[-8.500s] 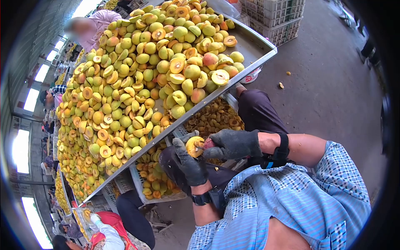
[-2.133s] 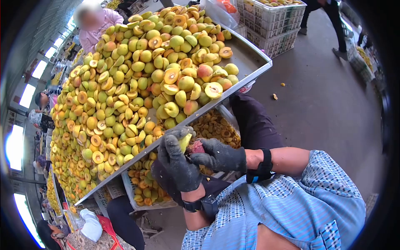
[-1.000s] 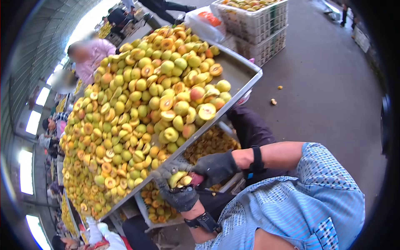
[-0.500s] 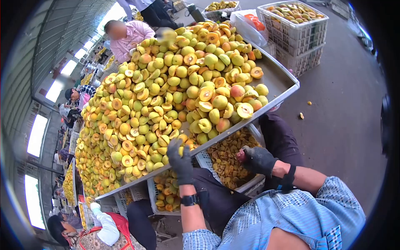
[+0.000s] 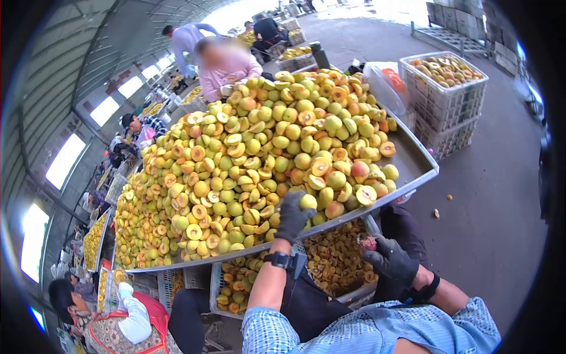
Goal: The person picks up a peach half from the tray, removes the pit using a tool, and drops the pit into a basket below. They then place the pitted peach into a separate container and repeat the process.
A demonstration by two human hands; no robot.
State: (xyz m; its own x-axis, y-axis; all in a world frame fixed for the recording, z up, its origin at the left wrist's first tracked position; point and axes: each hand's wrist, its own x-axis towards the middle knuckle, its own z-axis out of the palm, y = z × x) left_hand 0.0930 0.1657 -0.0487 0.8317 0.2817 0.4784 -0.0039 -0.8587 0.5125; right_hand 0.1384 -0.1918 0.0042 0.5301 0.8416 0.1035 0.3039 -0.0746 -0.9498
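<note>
My left hand [image 5: 293,217], in a dark glove, reaches over the tray's near edge with its fingers closed round a yellow-green fruit [image 5: 308,202]. A big heap of whole and halved fruit [image 5: 236,171] covers most of the metal tray [image 5: 415,147]. My right hand [image 5: 390,259], also gloved, is closed on a small reddish tool [image 5: 368,242] above a crate of scraps [image 5: 339,256]. Under the tray's edge, left of that crate, a second crate [image 5: 216,283] holds fruit pieces.
Stacked crates [image 5: 442,100] of fruit stand behind the tray's right end, beside a plastic bag [image 5: 383,88]. A co-worker [image 5: 227,68] stands across the tray; another [image 5: 127,324] sits at the lower left. Small pieces [image 5: 436,213] lie on the floor.
The view has shifted, so the tray and heap appear lower and further right. My left hand has moved right along the near edge and onto a fruit. My right hand still holds the tool.
</note>
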